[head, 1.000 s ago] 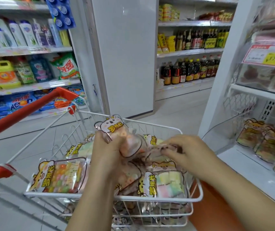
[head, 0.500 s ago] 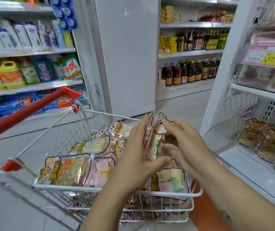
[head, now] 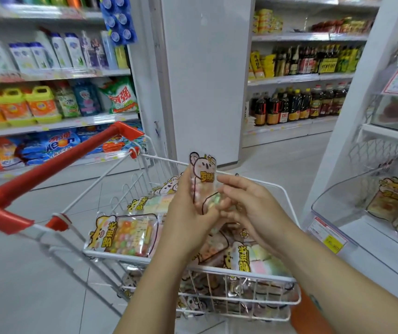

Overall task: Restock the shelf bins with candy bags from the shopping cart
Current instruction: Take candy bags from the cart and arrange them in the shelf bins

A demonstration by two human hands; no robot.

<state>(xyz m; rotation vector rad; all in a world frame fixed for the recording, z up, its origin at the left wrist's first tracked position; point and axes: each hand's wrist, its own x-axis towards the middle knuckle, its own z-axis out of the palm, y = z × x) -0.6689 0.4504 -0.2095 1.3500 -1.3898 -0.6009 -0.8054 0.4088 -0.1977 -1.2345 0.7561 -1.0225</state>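
Observation:
Above the white wire shopping cart (head: 287, 201) I hold candy bags (head: 204, 179) upright; the front one is clear, with a pink cartoon bear at its top and pastel candy inside. My left hand (head: 188, 213) grips them from the left. My right hand (head: 248, 206) holds them from the right with fingers curled round their lower part. Several more candy bags (head: 128, 235) lie in the cart. The clear shelf bin (head: 342, 198) at the right holds several similar bags (head: 395, 206).
The cart's red handle (head: 55, 169) runs up to the left. A white pillar (head: 205, 75) stands behind the cart. Detergent shelves (head: 48, 92) fill the left, bottle shelves (head: 299, 102) the back. Tiled floor lies around the cart.
Both hands lifted the bags out of the cart and brought them upright between them, higher than before. The view turned a little to the left.

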